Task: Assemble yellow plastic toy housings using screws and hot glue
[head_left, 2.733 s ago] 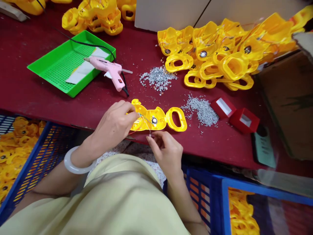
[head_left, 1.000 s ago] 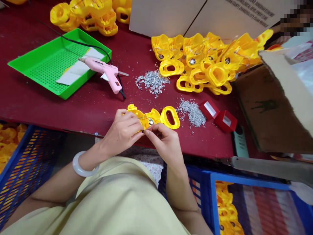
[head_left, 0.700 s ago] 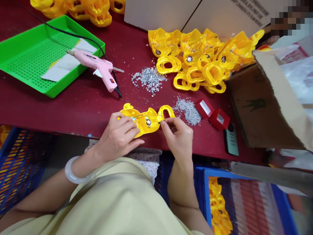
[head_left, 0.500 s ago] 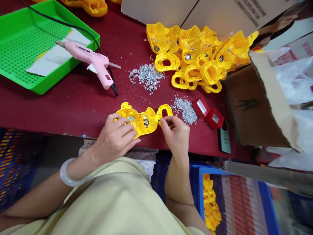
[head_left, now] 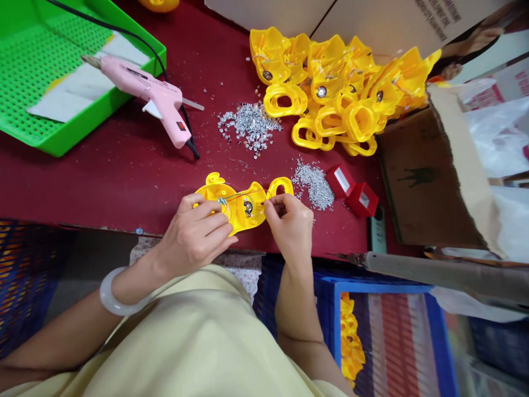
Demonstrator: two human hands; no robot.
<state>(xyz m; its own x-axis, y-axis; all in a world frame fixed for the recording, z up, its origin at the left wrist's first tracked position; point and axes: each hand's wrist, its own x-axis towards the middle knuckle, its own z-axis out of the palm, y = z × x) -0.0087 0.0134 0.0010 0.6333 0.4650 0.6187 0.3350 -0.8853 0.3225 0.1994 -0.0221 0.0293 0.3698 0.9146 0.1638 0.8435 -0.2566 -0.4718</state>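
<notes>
A yellow plastic toy shell (head_left: 242, 199) with a small round metal speaker and thin wires lies at the near edge of the dark red table (head_left: 124, 176). My left hand (head_left: 194, 237), a pale bangle on its wrist, rests on the shell's left half with its fingers curled over it. My right hand (head_left: 289, 223) is at the shell's ring-shaped handle, thumb and forefinger pinched on a thin wire that runs across the shell. What the wire ends in is too small to make out.
A pink glue gun (head_left: 151, 99) leans on a green tray (head_left: 37, 71). Two heaps of small silver screws (head_left: 250, 124) lie near two red boxes (head_left: 351, 190). Yellow shells (head_left: 334, 94) are piled behind. A cardboard box (head_left: 430, 176) stands at right, blue crates (head_left: 384, 331) below.
My right hand moved from the shell's near edge up to its handle end, drawing the wire across the shell. The left hand stayed on the shell. The view drifted.
</notes>
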